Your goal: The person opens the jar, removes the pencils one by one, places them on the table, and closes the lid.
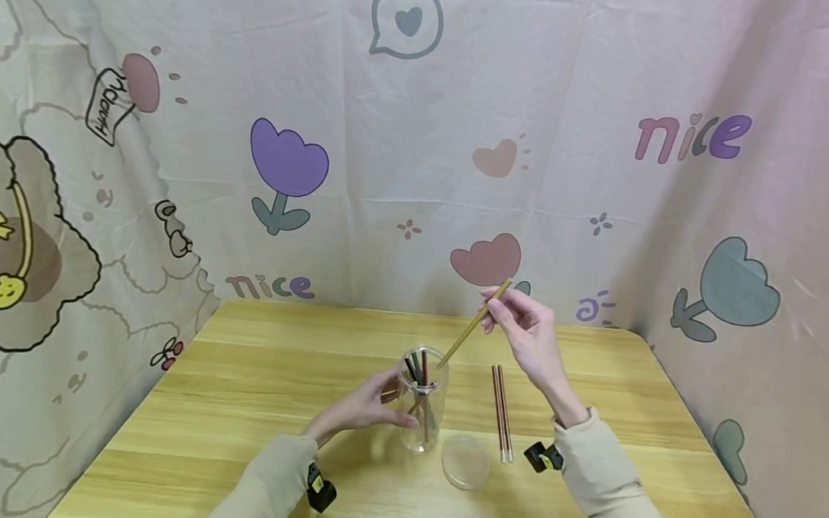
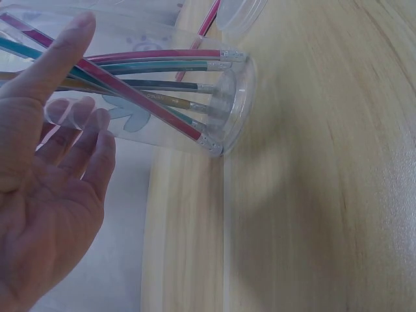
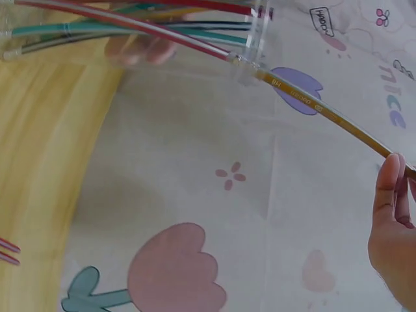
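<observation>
My left hand (image 1: 364, 404) holds a clear plastic jar (image 1: 436, 413) that stands upright on the table, thumb on the near side and fingers round the far side. Inside lean several pencils (image 2: 146, 84) in red, green, dark and yellow, their ferrule ends down at the base. Above and to the right of the jar, my right hand (image 1: 530, 335) pinches a yellow pencil (image 1: 469, 333) near its upper end. That pencil slants down to the left, its lower end right at the jar's rim (image 3: 259, 39).
A round clear lid (image 1: 466, 462) lies on the wooden table (image 1: 243, 432) to the right of the jar's base. Beyond it, two red pencils (image 1: 501, 413) lie side by side. A printed cloth (image 1: 393, 145) hangs behind the table and along both sides.
</observation>
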### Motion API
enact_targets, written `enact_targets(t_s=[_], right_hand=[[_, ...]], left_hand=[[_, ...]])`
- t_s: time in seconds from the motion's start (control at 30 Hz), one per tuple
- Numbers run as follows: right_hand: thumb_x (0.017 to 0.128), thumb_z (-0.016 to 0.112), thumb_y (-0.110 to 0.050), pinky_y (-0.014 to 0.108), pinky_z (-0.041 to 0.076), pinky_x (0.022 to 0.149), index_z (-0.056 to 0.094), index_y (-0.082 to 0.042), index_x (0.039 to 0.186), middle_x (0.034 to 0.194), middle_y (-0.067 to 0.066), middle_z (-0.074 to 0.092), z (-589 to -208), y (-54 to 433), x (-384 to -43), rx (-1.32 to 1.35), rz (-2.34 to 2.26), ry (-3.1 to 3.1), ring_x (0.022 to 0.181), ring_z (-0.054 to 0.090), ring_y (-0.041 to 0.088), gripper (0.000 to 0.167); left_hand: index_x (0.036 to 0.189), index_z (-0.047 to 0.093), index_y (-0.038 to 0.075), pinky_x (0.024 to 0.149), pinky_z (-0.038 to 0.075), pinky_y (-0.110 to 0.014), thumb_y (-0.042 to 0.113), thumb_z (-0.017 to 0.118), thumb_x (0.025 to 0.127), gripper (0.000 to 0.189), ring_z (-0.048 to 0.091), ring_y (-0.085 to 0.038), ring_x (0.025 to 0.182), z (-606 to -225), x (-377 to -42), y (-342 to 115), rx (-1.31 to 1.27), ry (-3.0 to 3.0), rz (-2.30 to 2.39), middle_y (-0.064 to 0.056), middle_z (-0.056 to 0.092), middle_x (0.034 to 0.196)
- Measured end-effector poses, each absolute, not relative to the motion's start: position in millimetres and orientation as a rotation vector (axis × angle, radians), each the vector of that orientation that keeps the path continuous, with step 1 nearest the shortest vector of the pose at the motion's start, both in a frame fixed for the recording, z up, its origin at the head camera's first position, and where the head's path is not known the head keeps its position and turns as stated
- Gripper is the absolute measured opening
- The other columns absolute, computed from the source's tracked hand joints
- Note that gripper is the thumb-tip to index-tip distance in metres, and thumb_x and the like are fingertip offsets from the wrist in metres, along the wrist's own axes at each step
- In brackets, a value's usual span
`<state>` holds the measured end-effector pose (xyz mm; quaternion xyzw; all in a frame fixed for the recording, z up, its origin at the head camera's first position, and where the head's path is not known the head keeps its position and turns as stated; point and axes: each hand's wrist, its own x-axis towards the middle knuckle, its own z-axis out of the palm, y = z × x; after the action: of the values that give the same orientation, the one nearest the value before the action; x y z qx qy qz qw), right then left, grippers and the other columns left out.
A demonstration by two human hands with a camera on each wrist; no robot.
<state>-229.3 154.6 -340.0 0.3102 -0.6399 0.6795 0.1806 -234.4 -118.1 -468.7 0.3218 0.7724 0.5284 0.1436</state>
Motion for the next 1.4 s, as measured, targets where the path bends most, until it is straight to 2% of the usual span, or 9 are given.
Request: enact_targets(t_s=[0.23,0.6,0.87,1.1,1.27,1.4], right_hand=[[0.098,0.057,0.006,0.018,0.060,0.062,0.072,-0.013,0.109,0.089,-0.006,0.076,-327,161,-229,0.822,1.909,-1.775,0.069,0.066,0.004,0.026],[0.092,0.065,0.007,0.020,0.062,0.062,0.073,-0.010,0.106,0.084,-0.005,0.077,-317,174,-231,0.716,1.881,-1.742,0.066,0.068,0.008,0.024],[0.091,0.068,0.006,0.019,0.060,0.060,0.074,-0.010,0.098,0.081,-0.007,0.077,-324,188,-235,0.609,1.857,-1.835,0.065,0.067,0.008,0.019],[0.092,0.071,-0.003,0.020,0.060,0.058,0.073,-0.011,0.098,0.078,-0.012,0.075,-336,200,-241,0.510,1.786,-1.990,0.063,0.066,0.006,0.010],[0.093,0.070,-0.005,0.018,0.059,0.058,0.072,0.000,0.102,0.077,-0.016,0.074,-347,211,-247,0.442,1.749,-2.070,0.063,0.065,0.005,0.010],[0.094,0.069,-0.006,0.017,0.057,0.057,0.070,0.010,0.108,0.074,-0.018,0.071,-356,218,-250,0.395,1.722,-2.134,0.062,0.063,0.004,0.022]], left_hand=[[0.155,0.036,0.013,0.123,0.031,-0.061,0.020,0.082,0.084,0.085,0.038,-0.043,0.147,-468,-234,-120,0.927,2.226,1.521,-0.017,0.043,0.157],[0.153,0.039,0.013,0.124,0.031,-0.059,0.020,0.082,0.084,0.082,0.039,-0.041,0.146,-469,-236,-119,0.922,2.228,1.520,-0.016,0.046,0.156],[0.154,0.037,0.012,0.124,0.031,-0.058,0.019,0.082,0.084,0.084,0.038,-0.041,0.147,-470,-236,-119,0.932,2.218,1.528,-0.016,0.045,0.156],[0.155,0.036,0.013,0.124,0.032,-0.058,0.021,0.082,0.084,0.085,0.039,-0.041,0.147,-470,-236,-119,0.934,2.218,1.523,-0.016,0.044,0.157],[0.156,0.035,0.012,0.124,0.031,-0.059,0.021,0.082,0.084,0.086,0.037,-0.041,0.147,-469,-236,-119,0.925,2.214,1.525,-0.017,0.043,0.157],[0.156,0.035,0.011,0.124,0.031,-0.059,0.020,0.082,0.084,0.087,0.038,-0.041,0.147,-468,-235,-119,0.919,2.209,1.530,-0.017,0.043,0.157]])
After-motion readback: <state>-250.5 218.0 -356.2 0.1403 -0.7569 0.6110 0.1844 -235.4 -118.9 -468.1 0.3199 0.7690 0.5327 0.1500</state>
